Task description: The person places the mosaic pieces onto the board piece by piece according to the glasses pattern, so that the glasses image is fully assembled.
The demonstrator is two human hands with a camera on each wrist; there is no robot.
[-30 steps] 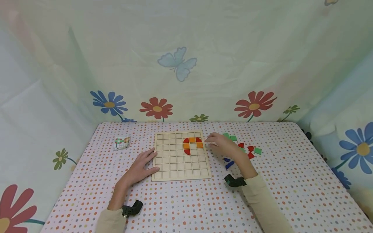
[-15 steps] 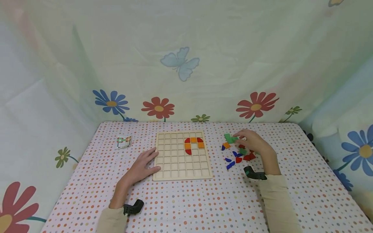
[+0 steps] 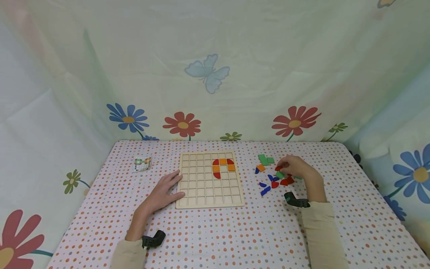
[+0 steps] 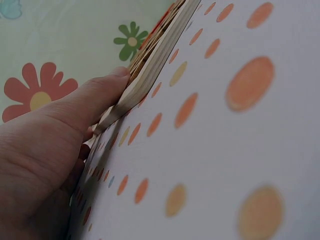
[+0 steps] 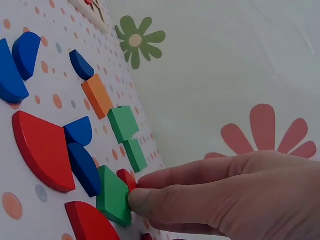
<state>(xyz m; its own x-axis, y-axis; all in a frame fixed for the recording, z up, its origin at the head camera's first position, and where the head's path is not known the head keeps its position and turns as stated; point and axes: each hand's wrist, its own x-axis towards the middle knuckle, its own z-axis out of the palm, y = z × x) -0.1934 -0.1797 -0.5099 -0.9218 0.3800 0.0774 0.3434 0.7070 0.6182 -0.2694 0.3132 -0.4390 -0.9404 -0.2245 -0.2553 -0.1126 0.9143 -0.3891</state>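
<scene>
A wooden grid board (image 3: pixel 201 190) lies on the table, with several red and orange pieces (image 3: pixel 222 161) set in its upper right cells. My left hand (image 3: pixel 163 190) rests at the board's left edge, its fingers fairly straight; in the left wrist view the thumb (image 4: pixel 95 97) lies against the wooden rim (image 4: pixel 155 65). Over the loose pieces to the right, my right hand (image 3: pixel 297 167) pinches a small red piece (image 5: pixel 128 179) between thumb and finger. A green square (image 5: pixel 112 196) sits right beside that piece, and the thumb partly covers both.
Blue pieces (image 3: pixel 265 191), red quarter-circles (image 3: pixel 275 184), green pieces (image 3: pixel 263 160) and an orange square (image 3: pixel 261 167) lie scattered right of the board. A small pattern card (image 3: pixel 142 164) in clear wrapping lies at the left. A flowered curtain (image 3: pixel 208 112) hangs behind the table.
My right hand has moved right from the board's edge to the loose pieces, first near the green ones, then slightly nearer onto a red piece. The left hand stays at the board.
</scene>
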